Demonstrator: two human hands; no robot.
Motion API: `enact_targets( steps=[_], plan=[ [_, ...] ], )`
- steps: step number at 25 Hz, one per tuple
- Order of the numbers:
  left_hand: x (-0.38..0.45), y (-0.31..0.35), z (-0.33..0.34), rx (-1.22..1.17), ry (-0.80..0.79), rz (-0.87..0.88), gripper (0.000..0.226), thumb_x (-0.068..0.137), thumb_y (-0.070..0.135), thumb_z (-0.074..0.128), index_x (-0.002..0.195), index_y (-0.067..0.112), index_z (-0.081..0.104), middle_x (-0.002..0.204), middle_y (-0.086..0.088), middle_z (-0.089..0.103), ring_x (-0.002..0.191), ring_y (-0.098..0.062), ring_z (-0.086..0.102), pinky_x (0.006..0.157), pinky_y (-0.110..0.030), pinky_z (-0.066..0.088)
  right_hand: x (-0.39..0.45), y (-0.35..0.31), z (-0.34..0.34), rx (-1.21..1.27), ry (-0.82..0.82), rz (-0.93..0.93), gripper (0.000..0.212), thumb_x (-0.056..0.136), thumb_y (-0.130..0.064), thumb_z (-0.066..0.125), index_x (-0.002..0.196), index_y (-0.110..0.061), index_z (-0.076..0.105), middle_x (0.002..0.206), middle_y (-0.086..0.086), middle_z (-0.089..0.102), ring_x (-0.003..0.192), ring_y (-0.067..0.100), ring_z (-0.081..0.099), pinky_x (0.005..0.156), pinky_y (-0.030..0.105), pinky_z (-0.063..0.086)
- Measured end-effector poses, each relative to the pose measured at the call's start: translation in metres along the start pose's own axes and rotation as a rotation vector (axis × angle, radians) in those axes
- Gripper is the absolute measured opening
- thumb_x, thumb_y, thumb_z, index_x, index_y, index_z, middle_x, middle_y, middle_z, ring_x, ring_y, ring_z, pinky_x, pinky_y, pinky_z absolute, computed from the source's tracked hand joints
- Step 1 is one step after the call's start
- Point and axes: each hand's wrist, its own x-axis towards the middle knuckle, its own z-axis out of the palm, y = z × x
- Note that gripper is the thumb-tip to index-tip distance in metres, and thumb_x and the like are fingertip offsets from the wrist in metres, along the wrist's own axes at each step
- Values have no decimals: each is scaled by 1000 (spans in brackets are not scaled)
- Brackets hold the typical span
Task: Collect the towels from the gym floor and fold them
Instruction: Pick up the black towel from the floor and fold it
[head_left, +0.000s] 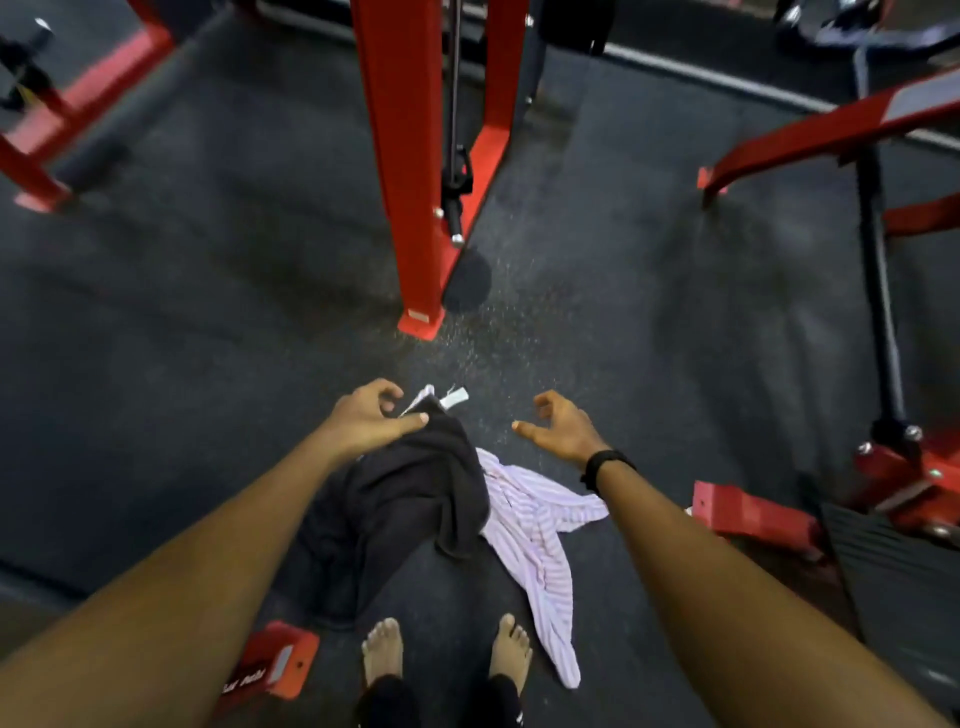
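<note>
My left hand (366, 415) grips the top edge of a black towel (400, 509), thumb pressed over the cloth, and a white tag (453, 399) sticks out beside the fingers. The black towel hangs down in folds towards my bare feet (384, 649). A pink-and-white striped towel (535, 535) spreads out from behind the black one, down and to the right. Whether it lies fully on the floor I cannot tell. My right hand (558, 426), with a black wristband, hovers to the right of the towels with loosely curled fingers and holds nothing.
A red machine upright (410, 171) stands on the dark rubber floor (182, 312) straight ahead. Red frame legs sit at far left (36, 171) and right (748, 512), and a red foot plate (280, 660) lies by my left foot.
</note>
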Motion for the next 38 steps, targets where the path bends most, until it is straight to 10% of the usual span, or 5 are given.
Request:
enact_targets(
  steps=[10, 20, 26, 38],
  plan=[
    [218, -209, 186, 32, -111, -122, 44, 73, 40, 78, 107, 20, 61, 98, 2, 60, 97, -18, 60, 94, -28, 46, 224, 199, 255, 74, -93, 265, 51, 87, -30, 65, 128, -6, 48, 130, 14, 56, 120, 28, 52, 94, 29, 39],
    [285, -296, 235, 121, -163, -109, 42, 75, 42, 75, 109, 24, 57, 105, 2, 60, 99, -16, 58, 92, -27, 45, 290, 271, 373, 173, -43, 370, 52, 81, -31, 72, 118, -5, 44, 119, 14, 60, 112, 32, 57, 87, 35, 46],
    [247, -247, 189, 108, -169, -36, 41, 74, 42, 76, 106, 26, 55, 103, 2, 59, 102, -18, 59, 98, -33, 46, 240, 197, 304, 28, 293, 144, 20, 91, -36, 56, 94, -17, 52, 96, 12, 67, 96, 36, 60, 68, 36, 41],
    [45, 101, -97, 112, 117, 317, 49, 78, 42, 73, 118, 19, 56, 114, 1, 61, 104, -16, 59, 91, -25, 45, 13, -127, -74, -283, 498, -484, 24, 88, -43, 58, 86, -19, 60, 91, 1, 64, 93, 26, 60, 65, 33, 42]
  ],
)
